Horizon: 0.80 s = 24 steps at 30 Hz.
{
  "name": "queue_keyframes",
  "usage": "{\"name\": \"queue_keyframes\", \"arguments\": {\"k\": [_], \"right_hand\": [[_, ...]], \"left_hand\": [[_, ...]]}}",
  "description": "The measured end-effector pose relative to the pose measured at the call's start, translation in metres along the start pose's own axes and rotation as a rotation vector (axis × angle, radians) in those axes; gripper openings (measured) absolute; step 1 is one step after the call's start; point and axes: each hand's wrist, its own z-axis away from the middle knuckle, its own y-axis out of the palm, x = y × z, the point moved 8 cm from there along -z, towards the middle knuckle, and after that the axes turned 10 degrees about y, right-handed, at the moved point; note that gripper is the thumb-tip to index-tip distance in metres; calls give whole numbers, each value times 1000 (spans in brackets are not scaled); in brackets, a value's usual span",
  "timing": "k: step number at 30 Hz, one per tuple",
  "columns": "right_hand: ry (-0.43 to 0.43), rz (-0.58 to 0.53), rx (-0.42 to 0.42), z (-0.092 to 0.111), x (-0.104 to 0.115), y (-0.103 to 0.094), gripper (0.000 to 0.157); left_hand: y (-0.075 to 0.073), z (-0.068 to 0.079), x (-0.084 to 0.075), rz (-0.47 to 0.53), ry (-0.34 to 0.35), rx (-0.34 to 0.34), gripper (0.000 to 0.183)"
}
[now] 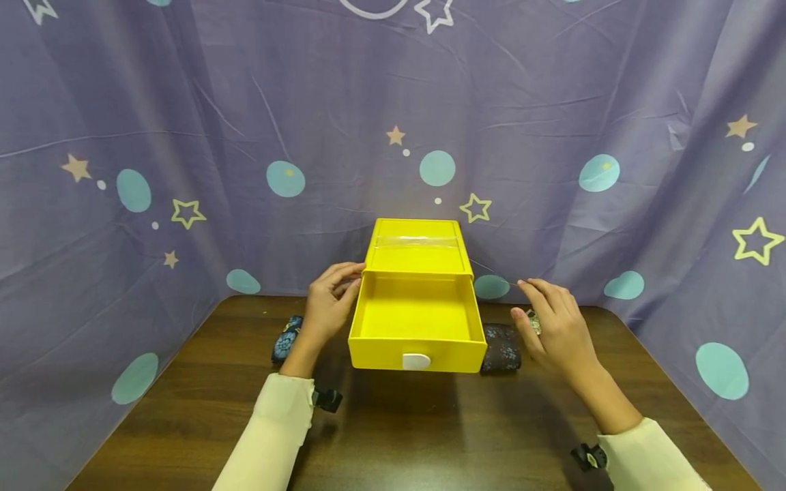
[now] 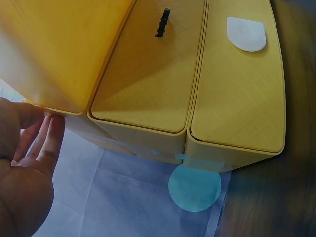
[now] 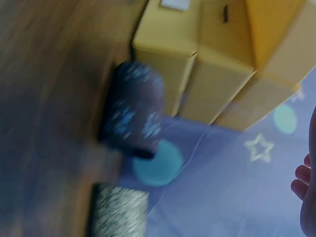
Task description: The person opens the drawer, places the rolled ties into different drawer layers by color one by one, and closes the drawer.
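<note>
On a wooden table (image 1: 184,409) stands a yellow drawer unit (image 1: 417,258), left hand (image 1: 331,300) touching its side, fingers relaxed; right hand (image 1: 555,327) apart, fingers loose. Pulled farther, the extended top drawer (image 1: 381,354) could tip out.

Head view evenly lit, fairly sharp; right wrist view dim, blurred.
Glare on tape (image 1: 417,241) atop yellow drawer unit (image 1: 414,260); shadow on table (image 1: 399,416) under it, sheen in front. Right wrist: dark pouch (image 3: 132,108) beside drawer unit smeared. Left wrist dim, crisper.
</note>
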Motion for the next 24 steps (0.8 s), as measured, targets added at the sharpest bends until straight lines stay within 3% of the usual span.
{"name": "queue_keyframes", "arguments": {"k": [5, 10, 18, 24], "right_hand": [[51, 73, 93, 9, -33, 14, 57], [88, 142, 230, 20, -59, 29, 46], [168, 255, 510, 39, -95, 54, 53], [189, 267, 671, 55, -113, 63, 50]], "left_hand": [[0, 0, 1, 2, -4, 0, 28], [1, 1, 4, 16, -17, -5, 28], [-1, 1, 1, 3, -12, -7, 28], [0, 2, 3, -6, -15, -7, 28]]}}
